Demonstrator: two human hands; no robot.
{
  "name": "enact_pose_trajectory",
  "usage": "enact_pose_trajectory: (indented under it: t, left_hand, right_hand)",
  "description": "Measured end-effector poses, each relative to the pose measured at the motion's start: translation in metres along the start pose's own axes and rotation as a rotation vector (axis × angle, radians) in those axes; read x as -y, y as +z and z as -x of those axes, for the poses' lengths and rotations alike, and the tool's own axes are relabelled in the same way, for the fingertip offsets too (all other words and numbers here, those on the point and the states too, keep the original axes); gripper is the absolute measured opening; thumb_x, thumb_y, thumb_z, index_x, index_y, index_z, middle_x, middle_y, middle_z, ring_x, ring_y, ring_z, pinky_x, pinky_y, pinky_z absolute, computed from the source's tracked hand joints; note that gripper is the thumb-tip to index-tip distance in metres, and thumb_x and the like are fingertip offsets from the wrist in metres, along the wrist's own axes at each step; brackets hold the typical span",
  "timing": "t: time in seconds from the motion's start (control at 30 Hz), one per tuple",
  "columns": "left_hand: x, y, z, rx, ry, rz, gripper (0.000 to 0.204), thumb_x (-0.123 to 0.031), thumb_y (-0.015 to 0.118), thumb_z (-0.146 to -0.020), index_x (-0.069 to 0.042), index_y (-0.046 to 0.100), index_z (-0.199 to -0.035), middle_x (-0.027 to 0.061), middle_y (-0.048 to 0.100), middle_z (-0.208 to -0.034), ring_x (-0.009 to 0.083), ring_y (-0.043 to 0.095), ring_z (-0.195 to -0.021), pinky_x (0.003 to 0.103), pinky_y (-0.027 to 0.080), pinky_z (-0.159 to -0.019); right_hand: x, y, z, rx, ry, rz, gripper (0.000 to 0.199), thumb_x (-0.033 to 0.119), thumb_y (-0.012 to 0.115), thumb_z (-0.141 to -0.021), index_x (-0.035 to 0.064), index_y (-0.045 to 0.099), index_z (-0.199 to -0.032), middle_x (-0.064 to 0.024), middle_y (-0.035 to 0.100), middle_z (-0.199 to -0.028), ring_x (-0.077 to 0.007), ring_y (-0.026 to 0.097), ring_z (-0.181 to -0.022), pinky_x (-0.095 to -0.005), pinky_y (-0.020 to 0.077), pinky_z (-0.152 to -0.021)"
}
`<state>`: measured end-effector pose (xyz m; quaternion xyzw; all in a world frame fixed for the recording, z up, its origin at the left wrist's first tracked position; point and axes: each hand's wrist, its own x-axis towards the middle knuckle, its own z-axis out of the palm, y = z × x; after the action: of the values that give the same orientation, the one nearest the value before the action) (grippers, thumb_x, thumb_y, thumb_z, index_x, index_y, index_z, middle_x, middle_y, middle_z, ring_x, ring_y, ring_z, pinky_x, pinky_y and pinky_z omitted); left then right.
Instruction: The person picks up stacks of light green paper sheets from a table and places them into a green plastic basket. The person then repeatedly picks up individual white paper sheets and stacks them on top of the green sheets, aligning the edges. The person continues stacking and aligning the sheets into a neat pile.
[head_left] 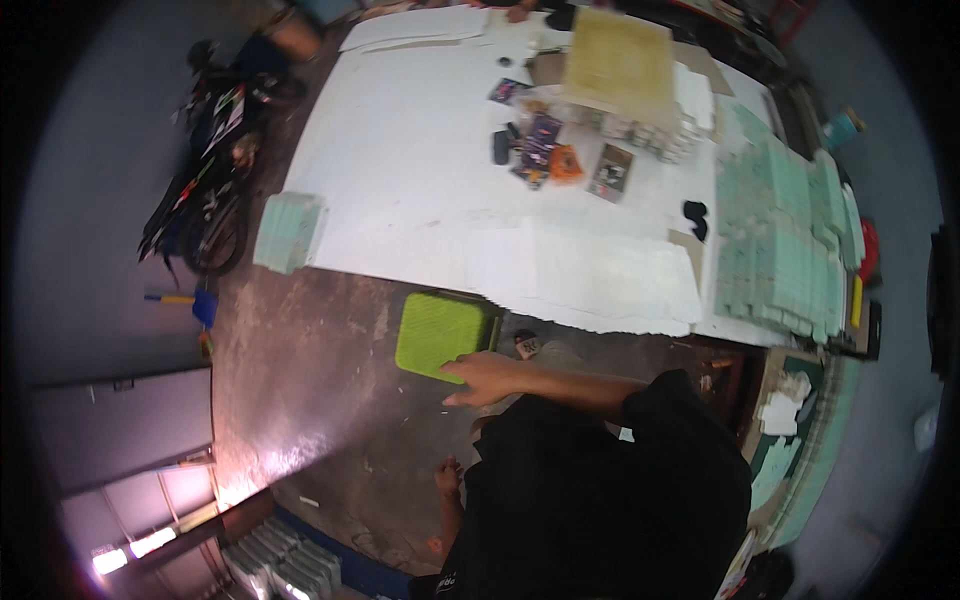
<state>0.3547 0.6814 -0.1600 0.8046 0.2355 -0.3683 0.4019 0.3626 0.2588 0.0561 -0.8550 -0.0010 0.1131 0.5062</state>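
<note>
Extended leftward from the black sleeve (682,410), the right hand (490,378), at the near right corner of a lime-green, round-cornered, textured stool (440,335), plastic by the look of it. Step in hand, as a judgement: handling the stool at that corner, whether taking hold or letting go impossible to tell. Digits parted rather than fisted, overlapping the corner in view; cannot tell about firm contact or a grip under the rim. For a next move with the stool, probably needing a secure hold below the seat's edge and care beside the table. Lower in view, near the body, the left hand (449,475), seemingly loosely curled, well apart from the stool; too small to tell more. Seat facing up, just beyond and left of the right hand, over the grey-brown floor (300,330). Next to it, the near edge of a large white-topped table (400,170); along that edge, ragged-edged white sheets (580,275); farther off, stacked pale-green bundles (780,240) and a flat yellow slab (620,65).
</note>
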Motion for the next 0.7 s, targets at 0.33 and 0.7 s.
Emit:
enact_pose_trajectory:
  t: [0.33, 0.7]
  left_hand:
    - [0.033, -0.092, -0.124, 0.174, 0.315, -0.383, 0.046, -0.031, 0.069, -0.096, -0.002, 0.067, -0.132, 0.0145, 0.074, -0.109, 0.0291, 0.070, -0.094, 0.043, 0.055, -0.081]
    - [-0.147, -0.205, -0.379, 0.328, 0.581, -1.081, 0.038, -0.031, 0.065, -0.098, -0.008, 0.070, -0.128, 0.0191, 0.075, -0.108, 0.0359, 0.072, -0.104, 0.049, 0.057, -0.092]
  right_hand:
    - [0.000, 0.033, -0.095, -0.150, 0.204, 0.184, 0.074, 0.050, 0.072, -0.094, -0.0040, 0.056, -0.142, -0.0296, 0.068, -0.124, -0.0464, 0.065, -0.116, -0.0522, 0.0515, -0.101]
    - [0.065, 0.136, -0.105, -0.312, 0.688, -0.021, 0.081, 0.057, 0.069, -0.095, -0.0064, 0.054, -0.143, -0.0343, 0.065, -0.130, -0.0485, 0.062, -0.124, -0.0526, 0.0483, -0.107]
